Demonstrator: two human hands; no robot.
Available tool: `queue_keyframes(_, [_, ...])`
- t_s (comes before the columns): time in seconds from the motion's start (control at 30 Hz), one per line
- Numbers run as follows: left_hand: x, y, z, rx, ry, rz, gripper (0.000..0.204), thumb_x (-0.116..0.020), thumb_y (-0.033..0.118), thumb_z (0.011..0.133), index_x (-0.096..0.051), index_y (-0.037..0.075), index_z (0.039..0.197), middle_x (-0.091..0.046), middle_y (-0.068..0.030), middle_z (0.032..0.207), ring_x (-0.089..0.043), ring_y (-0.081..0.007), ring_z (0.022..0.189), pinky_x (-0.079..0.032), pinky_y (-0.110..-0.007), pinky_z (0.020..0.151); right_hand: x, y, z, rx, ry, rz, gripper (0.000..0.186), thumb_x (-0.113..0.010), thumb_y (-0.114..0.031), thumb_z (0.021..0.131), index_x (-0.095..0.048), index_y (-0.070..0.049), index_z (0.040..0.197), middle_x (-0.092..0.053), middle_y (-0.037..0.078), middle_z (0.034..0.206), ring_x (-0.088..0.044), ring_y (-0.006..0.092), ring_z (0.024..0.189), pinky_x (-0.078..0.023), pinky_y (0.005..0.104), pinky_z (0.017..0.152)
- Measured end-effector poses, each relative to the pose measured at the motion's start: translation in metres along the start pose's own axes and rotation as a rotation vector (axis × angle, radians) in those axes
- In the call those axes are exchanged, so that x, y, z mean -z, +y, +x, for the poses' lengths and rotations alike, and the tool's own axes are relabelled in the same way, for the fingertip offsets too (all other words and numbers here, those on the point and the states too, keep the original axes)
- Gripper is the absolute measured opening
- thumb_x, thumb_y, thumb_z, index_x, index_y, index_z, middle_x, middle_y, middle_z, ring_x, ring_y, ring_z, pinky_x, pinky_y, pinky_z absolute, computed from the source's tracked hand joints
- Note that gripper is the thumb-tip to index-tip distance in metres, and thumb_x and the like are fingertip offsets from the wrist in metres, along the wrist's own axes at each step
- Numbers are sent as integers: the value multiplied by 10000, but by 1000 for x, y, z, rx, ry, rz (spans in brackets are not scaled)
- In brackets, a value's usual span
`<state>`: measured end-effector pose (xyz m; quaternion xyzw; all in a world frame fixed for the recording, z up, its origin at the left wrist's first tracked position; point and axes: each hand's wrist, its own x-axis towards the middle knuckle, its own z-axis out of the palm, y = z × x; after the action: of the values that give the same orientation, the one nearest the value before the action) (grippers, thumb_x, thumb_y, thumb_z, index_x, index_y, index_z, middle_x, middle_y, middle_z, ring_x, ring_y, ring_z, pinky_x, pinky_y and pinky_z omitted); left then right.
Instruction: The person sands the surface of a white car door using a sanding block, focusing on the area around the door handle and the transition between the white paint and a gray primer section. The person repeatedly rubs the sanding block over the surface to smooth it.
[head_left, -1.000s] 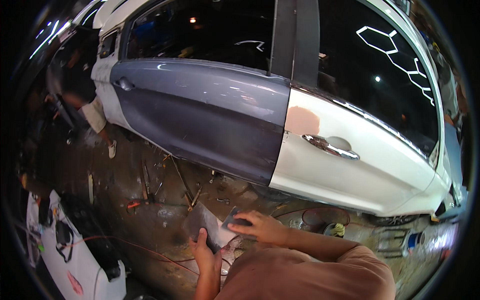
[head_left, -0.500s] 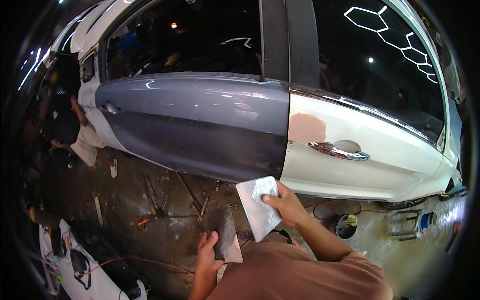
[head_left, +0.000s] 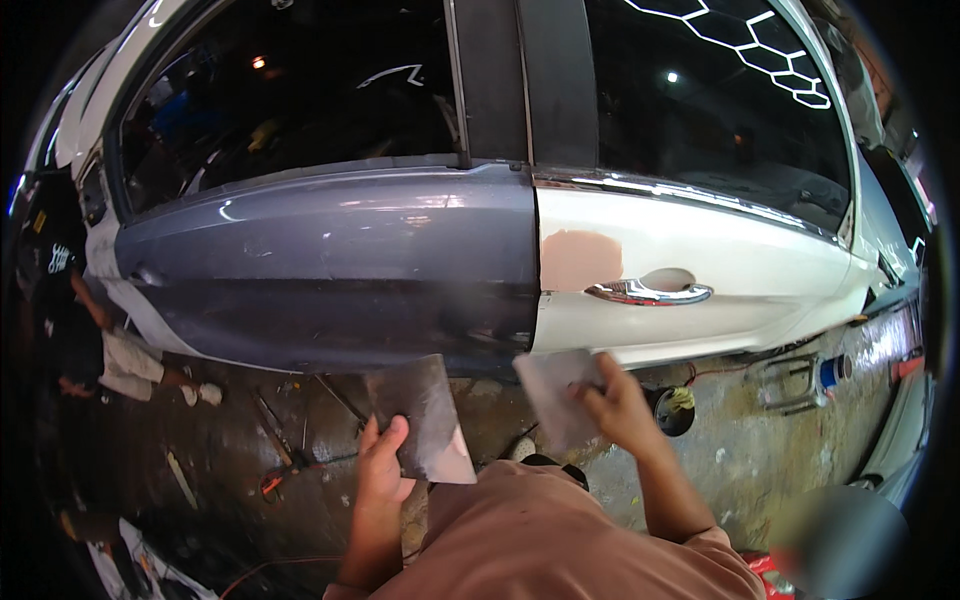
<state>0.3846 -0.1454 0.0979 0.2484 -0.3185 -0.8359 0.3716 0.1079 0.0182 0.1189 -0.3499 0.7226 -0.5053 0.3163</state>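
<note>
In my left hand [head_left: 382, 458] is a thin, dark metal putty spreader [head_left: 415, 410] with pinkish filler along its lower right corner; the thumb presses on its face. My right hand [head_left: 618, 402] grips a second flat metal spreader [head_left: 553, 397], somewhat blurred, its face greyish. The two plates are apart, held in front of my body below the car's side. Ahead are a matte grey front door [head_left: 320, 250] and a white rear door [head_left: 770, 265]. A pinkish-brown filler patch [head_left: 580, 260] lies on the white door, beside its chrome handle [head_left: 650, 292].
A person in a dark top and light shorts [head_left: 130, 365] is at the far left. Long tools [head_left: 275, 435] lie on the floor. To the right stand a dark bucket [head_left: 673, 411] and a metal stool [head_left: 795, 385]. White car parts [head_left: 150, 560] lie at lower left.
My right hand has moved right and its spreader has tilted, showing a duller face. My left hand has shifted slightly left and up. The car has shifted left in view.
</note>
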Motion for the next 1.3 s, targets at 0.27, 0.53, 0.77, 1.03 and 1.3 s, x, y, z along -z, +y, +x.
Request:
queue_keyframes(0.27, [23,-9,31,147,-147,165,498,-636,133,996,-472,-7,1446,-584,-105,1388,-554,-236,1273,-443,-396,1082,-7,-118,31,403,497,-796,258,-650,-115,941,-564,-40,1173,-694,231,891,-662,460,797,-514,499,678])
queue_keyframes(0.53, [69,22,37,279,-283,268,412,-613,161,1033,-523,-8,1398,-611,-43,1321,-544,-136,1207,-394,-304,1088,-28,-153,77,371,610,-1028,162,-620,-168,945,-540,-55,1030,-681,197,803,-665,432,756,-501,523,660])
queue_keyframes(0.77, [97,42,41,275,-311,311,404,-610,177,1037,-530,-10,1387,-614,-47,1315,-552,-136,1203,-407,-306,1074,-45,-159,88,305,638,-1096,157,-605,-187,951,-544,-61,1021,-696,198,812,-668,434,762,-507,531,675])
queue_keyframes(1.03, [116,39,52,345,-337,244,445,-629,199,1026,-525,-19,1400,-610,-59,1333,-540,-150,1231,-384,-310,1094,-54,-151,78,174,582,-1170,177,-635,-185,941,-571,-66,1054,-695,214,853,-673,437,826,-514,515,698])
queue_keyframes(1.3, [119,34,51,351,-327,258,440,-630,192,1024,-529,-18,1398,-605,-55,1340,-532,-148,1239,-378,-315,1098,-66,-117,61,172,505,-1197,160,-617,-166,941,-561,-73,1059,-702,186,895,-681,415,814,-532,520,696])
